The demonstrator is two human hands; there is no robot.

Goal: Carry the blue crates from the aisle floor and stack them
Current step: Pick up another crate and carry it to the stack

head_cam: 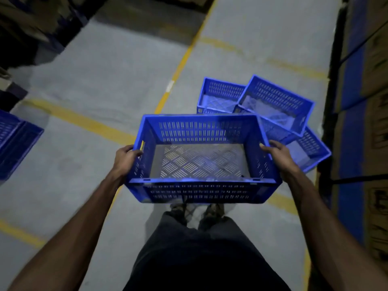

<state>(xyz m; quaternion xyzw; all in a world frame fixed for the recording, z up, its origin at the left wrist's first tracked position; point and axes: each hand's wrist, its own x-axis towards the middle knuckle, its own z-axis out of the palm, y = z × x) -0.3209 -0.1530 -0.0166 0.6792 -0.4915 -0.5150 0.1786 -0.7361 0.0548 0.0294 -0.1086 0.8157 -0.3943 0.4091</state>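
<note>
The carried crate (202, 158), a blue slotted plastic unit with a perforated base, is held clear of the floor in front of the person, level and open side up; it is empty. The left hand (126, 157) grips the left short wall at the rim, thumb hooked over the edge near the handle slot, fingers wrapped on the outer face; the right hand (279, 153) grips the right short wall in the same manner, thumb over the rim, fingers curled on the outside. Both forearms extend forward from the near edge of the view; dark trousers and two shoes (197, 211) show below the crate.

On the grey aisle floor (105, 80), beyond and to the right of the carried crate, three more blue crates lie in a loose overlapping group: the far crate (218, 95) sits flat at the far left of the group; the tilted crate (277, 103) rests askew across its neighbours; the right crate (310, 150) lies nearest the right-hand racking, partly hidden behind the right hand.

At the left edge, blue crates (14, 141) stand partly out of frame; whether they form a stack cannot be told. Yellow floor lines (182, 59) cross the aisle; cardboard boxes (375, 80) on blue racking fill the right side; the far left area is dark and blurred.
</note>
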